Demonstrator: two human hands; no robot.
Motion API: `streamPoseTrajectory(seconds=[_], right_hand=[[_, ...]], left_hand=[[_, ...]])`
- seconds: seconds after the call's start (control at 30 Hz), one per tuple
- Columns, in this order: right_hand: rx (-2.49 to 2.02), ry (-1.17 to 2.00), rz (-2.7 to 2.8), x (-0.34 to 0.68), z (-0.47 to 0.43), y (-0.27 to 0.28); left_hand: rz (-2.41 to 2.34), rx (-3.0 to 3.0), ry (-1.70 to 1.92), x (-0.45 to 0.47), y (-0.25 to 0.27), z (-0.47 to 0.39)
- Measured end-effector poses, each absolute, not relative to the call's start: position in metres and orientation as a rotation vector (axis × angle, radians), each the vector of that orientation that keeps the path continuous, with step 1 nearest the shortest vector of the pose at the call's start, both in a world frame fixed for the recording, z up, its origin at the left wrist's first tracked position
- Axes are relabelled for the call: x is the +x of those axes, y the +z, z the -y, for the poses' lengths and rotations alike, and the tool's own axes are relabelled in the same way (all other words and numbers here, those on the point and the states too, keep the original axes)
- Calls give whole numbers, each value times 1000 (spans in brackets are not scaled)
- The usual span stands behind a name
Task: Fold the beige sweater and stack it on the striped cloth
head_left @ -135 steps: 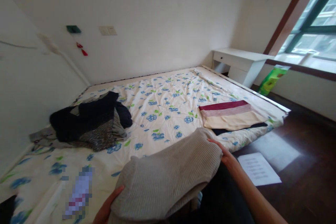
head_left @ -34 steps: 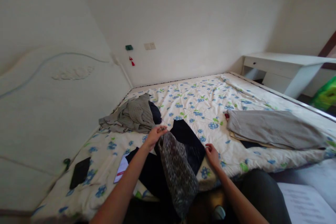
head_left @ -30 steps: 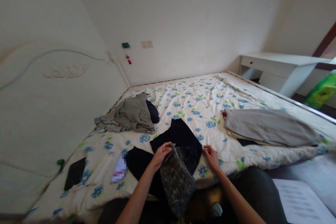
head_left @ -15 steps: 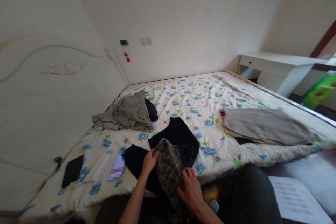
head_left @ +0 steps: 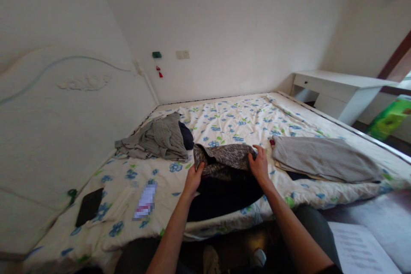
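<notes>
A garment with a mottled grey-brown section (head_left: 229,156) and a black section (head_left: 224,197) lies at the near side of the bed, between my hands. My left hand (head_left: 193,179) pinches the left corner of the mottled part, where an opening shows. Around the right end of that part my right hand (head_left: 260,165) is closed, its thumb in front and fingers behind. The mottled part is raised above the black cloth, which spreads toward the bed's front edge. The garment's exact kind cannot be made out.
A rumpled grey clothes pile (head_left: 160,137) lies at the left, and flat stacked clothes (head_left: 324,158) at the right. A black flat object (head_left: 90,206) rests near the headboard (head_left: 64,137). Printed paper (head_left: 362,248) lies at the lower right. A white desk (head_left: 340,85) stands beyond.
Both hands have moved up and away from me, the right one further. The mottled part now stretches sideways between them, and the black part lies in front of it.
</notes>
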State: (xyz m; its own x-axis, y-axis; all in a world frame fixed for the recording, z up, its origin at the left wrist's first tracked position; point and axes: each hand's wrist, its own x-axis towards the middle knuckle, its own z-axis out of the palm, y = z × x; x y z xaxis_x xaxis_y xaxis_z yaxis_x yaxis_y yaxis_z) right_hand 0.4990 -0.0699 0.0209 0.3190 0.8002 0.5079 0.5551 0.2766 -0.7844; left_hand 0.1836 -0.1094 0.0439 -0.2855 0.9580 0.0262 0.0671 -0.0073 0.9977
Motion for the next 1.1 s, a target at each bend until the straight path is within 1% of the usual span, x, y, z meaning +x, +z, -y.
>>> streamPoseTrajectory(seconds=[0.2,0.27,0.33,0.43,0.53,0.6,0.7,0.8,0.9,1.0,1.1], right_hand=[[-1445,508,1790,478,117,-93],[-1437,544,1791,482,130,-112],[-1503,581,1696,496,130,-110],[-1720,533,1367,534,111,-71],[-1715,329,1099,583,85,-4],[-1653,248,1085,611,72,42],[-1629,256,1193,635,51,98],[-1679,380,1349,639,23,119],[-1791,492,1432,629,0,98],[-1912,585,1507,614,0,44],[-1954,768,1599,602,24,-19]], left_hand=[[-1493,1068,1303,181,-26,131],[-1479,891,1288,175,-38,140],[-1477,698,1312,168,-40,144],[-1440,586,1447,153,-19,138],[-1315,686,1604,140,23,120],[-1235,773,1704,133,57,105],[-1211,862,1809,121,101,78],[-1389,1052,1740,109,121,52],[-1688,1232,1443,99,104,41],[-1828,1186,1065,94,60,55],[-1822,1115,903,93,9,80]])
